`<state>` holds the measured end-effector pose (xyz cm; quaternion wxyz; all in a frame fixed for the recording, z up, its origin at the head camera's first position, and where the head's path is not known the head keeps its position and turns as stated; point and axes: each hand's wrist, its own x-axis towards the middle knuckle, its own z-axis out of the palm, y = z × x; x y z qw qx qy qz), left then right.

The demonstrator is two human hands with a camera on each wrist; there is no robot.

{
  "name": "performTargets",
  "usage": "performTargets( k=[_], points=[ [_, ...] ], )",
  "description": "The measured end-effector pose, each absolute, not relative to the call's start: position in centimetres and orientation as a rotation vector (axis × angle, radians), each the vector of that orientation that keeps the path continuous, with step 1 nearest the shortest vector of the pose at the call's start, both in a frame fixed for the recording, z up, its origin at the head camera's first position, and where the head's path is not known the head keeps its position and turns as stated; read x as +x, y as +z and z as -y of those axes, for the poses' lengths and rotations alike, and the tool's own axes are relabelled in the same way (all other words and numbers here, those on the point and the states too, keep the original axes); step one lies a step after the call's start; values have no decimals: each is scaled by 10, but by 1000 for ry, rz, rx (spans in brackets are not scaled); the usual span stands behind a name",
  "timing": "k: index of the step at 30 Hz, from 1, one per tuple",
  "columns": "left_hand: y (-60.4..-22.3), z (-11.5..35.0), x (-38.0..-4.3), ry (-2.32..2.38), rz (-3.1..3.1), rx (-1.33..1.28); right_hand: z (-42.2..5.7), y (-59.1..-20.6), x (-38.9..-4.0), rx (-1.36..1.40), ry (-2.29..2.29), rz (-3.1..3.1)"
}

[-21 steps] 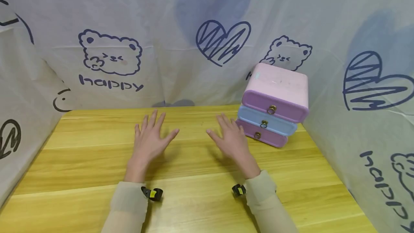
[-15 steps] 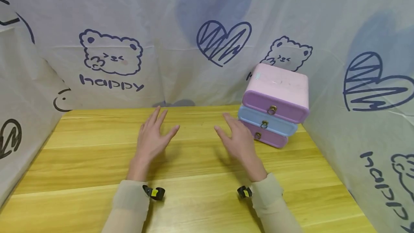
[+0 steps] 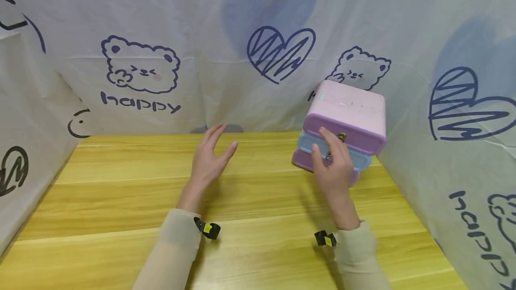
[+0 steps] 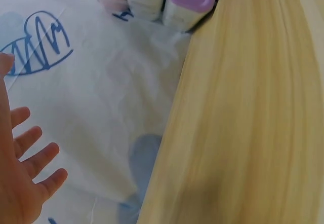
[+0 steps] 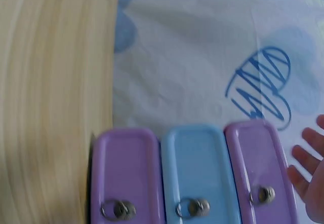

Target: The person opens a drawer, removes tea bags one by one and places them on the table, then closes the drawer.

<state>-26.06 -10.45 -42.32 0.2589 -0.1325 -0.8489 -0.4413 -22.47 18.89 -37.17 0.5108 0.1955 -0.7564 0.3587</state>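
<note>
Head view: the cabinet (image 3: 350, 113) is standing upright at the far right of the desk (image 3: 250, 200), just in front of the cloth (image 3: 209, 79).
Drawers: the top drawer (image 5: 258, 155), middle drawer (image 5: 200, 163) and bottom drawer (image 5: 126, 163) are all looking closed.
Right hand: the right hand (image 3: 335, 171) is hovering before the drawer fronts, fingers extended, thumb apart, grasping nothing; whether a fingertip is touching them, I cannot tell.
Left hand: the left hand (image 3: 207, 164) is hanging over the desk, well apart from the cabinet, fingers loose and released.
Slip risk: the ring pulls (image 5: 200, 207) are sitting close together and looking small, so fingertips could be sliding off or catching the wrong one.
Tipping risk: with neither hand bracing the cabinet, a hard tug could be dragging or tilting it.
Cabinet make: the fronts are showing smooth, glossy, probably plastic rounded rectangles, purple, blue, purple, under a pale pink shell; the pulls are gleaming like brass.
Desk surface: yellowish wood grain is running across it.
Cloth: it is creasing softly behind, carrying bears, hearts and "happy".
Wrists: beige sleeves (image 3: 171, 249) and black bands (image 3: 212, 231) are covering them.
</note>
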Motion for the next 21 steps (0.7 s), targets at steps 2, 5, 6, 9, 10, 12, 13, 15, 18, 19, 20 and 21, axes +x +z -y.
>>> performTargets(
  k=[2,5,6,9,10,12,13,15,18,19,20,21],
  points=[
    [-421,96,-266,-1233,2289,-383,-193,-361,-220,434,867,1731],
    [-417,81,-274,-1298,2277,-410,-198,-346,-213,356,878,1637],
    [-415,75,-276,-1328,2278,-415,-200,-342,-212,329,883,1614],
    [-411,59,-283,-1410,2278,-428,-211,-336,-211,240,894,1576],
    [-409,53,-285,-1445,2274,-435,-216,-336,-212,214,902,1570],
    [-406,42,-290,-1510,2263,-453,-226,-338,-215,161,911,1576],
    [-405,36,-292,-1536,2261,-458,-232,-341,-217,135,916,1583],
    [-402,26,-296,-1592,2250,-468,-244,-347,-224,70,942,1608],
    [-398,11,-303,-1714,2231,-453,-262,-359,-235,-41,998,1668],
    [-397,5,-304,-1768,2222,-440,-267,-363,-238,-78,1024,1685],
    [-396,0,-306,-1822,2215,-425,-271,-366,-240,-119,1058,1704],
    [-394,-6,-308,-1874,2206,-407,-275,-369,-242,-157,1101,1722]
  ],
)
